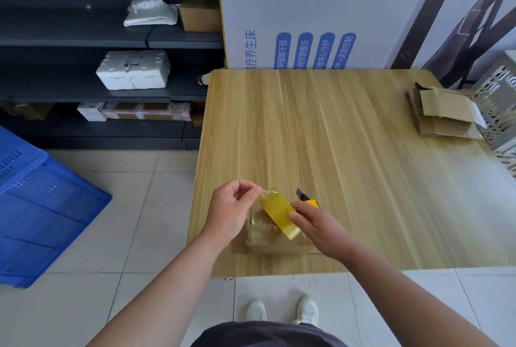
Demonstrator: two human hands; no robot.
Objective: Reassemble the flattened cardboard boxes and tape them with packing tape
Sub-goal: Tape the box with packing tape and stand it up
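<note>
Near the front edge of the wooden table (349, 137) lies a small cardboard box (268, 237) with old clear tape on it. Above it a strip of yellowish packing tape (279, 214) is stretched between my hands. My left hand (231, 209) pinches the strip's upper left end between thumb and fingers. My right hand (315, 221) holds the strip's lower right part and also grips a yellow utility knife (307, 198), whose black blade tip points up and left. A pile of flattened cardboard boxes (444, 115) lies at the table's far right.
A perforated metal basket (499, 106) stands at the right edge beside the pile. A large white printed carton (335, 11) stands behind the table. Dark shelves (97, 39) with parcels are on the left, and a blue plastic crate (36, 207) sits on the tiled floor.
</note>
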